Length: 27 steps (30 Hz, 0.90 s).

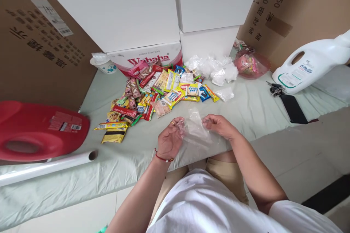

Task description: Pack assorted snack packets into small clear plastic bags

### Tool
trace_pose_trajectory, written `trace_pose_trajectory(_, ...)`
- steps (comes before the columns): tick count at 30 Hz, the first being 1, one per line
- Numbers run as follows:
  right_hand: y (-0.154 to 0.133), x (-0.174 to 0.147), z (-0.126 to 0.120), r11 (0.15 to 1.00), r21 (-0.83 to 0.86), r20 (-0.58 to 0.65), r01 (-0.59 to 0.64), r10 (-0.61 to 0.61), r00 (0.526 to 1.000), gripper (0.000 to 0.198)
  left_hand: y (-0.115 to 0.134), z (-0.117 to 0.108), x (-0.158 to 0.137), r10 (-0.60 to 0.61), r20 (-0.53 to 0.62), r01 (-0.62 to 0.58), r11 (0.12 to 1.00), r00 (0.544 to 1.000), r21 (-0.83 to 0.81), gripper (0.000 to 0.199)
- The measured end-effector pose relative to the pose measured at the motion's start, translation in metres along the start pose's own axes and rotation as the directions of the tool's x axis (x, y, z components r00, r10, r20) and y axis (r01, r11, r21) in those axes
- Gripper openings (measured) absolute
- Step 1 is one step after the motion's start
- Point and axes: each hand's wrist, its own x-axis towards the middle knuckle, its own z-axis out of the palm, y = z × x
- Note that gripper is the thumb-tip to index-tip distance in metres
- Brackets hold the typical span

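Observation:
A clear plastic bag (197,128) stretches between my two hands, just above the front of the cloth-covered surface. My left hand (171,137) pinches its left side; a red cord bracelet circles that wrist. On the opposite side, my right hand (217,125) grips the bag between thumb and fingers. Beyond the hands spreads a heap of wrapped snacks (153,93) in red, yellow, blue and brown packets. Right behind it lies a pile of crumpled clear bags (210,67), with a single small clear bag (224,94) in front.
A red jug (41,131) and a plastic film roll (49,165) lie at left. A paper cup (105,63) stands by a Wahaha carton (120,60). Toward the right are a pink bowl (262,67), a white detergent jug (306,65), keys (276,90) and a black phone (294,109).

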Motion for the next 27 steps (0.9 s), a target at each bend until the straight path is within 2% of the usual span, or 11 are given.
trace_pose_trajectory(3,0.002,-0.007,-0.003,0.996,0.086,-0.172,-0.001,0.016,0.985,0.044,-0.003,-0.007,0.0,0.039,-0.129,-0.008,0.973,0.991,0.231,0.042)
trace_pose_trajectory(5,0.004,-0.016,-0.006,0.992,0.125,-0.319,0.006,0.034,0.947,0.045,-0.006,-0.011,0.004,0.083,-0.239,-0.007,0.953,0.968,0.302,0.039)
trace_pose_trajectory(9,0.011,-0.04,-0.008,0.988,0.152,-0.548,0.021,0.067,0.834,0.043,-0.01,-0.014,0.01,0.114,-0.305,-0.038,0.969,0.945,0.244,0.046)
trace_pose_trajectory(11,0.015,-0.056,-0.007,0.989,0.149,-0.601,0.012,0.081,0.796,0.042,-0.011,-0.013,0.012,0.131,-0.304,-0.068,0.975,0.943,0.21,0.05)
trace_pose_trajectory(13,0.019,-0.074,-0.008,0.992,0.124,-0.618,-0.022,0.094,0.781,0.043,-0.012,-0.013,0.012,0.145,-0.301,-0.093,0.979,0.943,0.179,0.051)
trace_pose_trajectory(15,0.021,-0.091,-0.013,0.994,0.046,-0.565,-0.095,0.104,0.818,0.044,-0.013,-0.013,0.01,0.151,-0.291,-0.108,0.981,0.945,0.158,0.052)
trace_pose_trajectory(17,0.021,-0.105,-0.023,0.975,-0.102,-0.404,-0.196,0.139,0.904,0.045,-0.012,-0.015,0.008,0.133,-0.254,-0.104,0.987,0.958,0.125,0.051)
trace_pose_trajectory(19,0.015,-0.113,-0.037,0.934,-0.267,-0.234,-0.236,0.175,0.956,0.047,-0.011,-0.017,0.004,0.087,-0.185,-0.073,0.994,0.979,0.081,0.049)
trace_pose_trajectory(21,0.006,-0.11,-0.048,0.916,-0.352,-0.16,-0.19,0.141,0.977,0.056,-0.01,-0.018,0.0,0.042,-0.118,-0.036,0.998,0.992,0.052,0.046)
trace_pose_trajectory(23,-0.004,-0.093,-0.054,0.934,-0.349,-0.137,-0.081,0.035,0.99,0.068,-0.009,-0.018,-0.004,0.022,-0.082,-0.018,0.999,0.996,0.049,0.044)
trace_pose_trajectory(27,-0.009,-0.032,-0.038,0.959,-0.249,0.055,0.133,-0.123,0.991,0.094,-0.008,-0.014,-0.011,0.023,-0.044,-0.019,0.996,0.999,0.087,0.04)
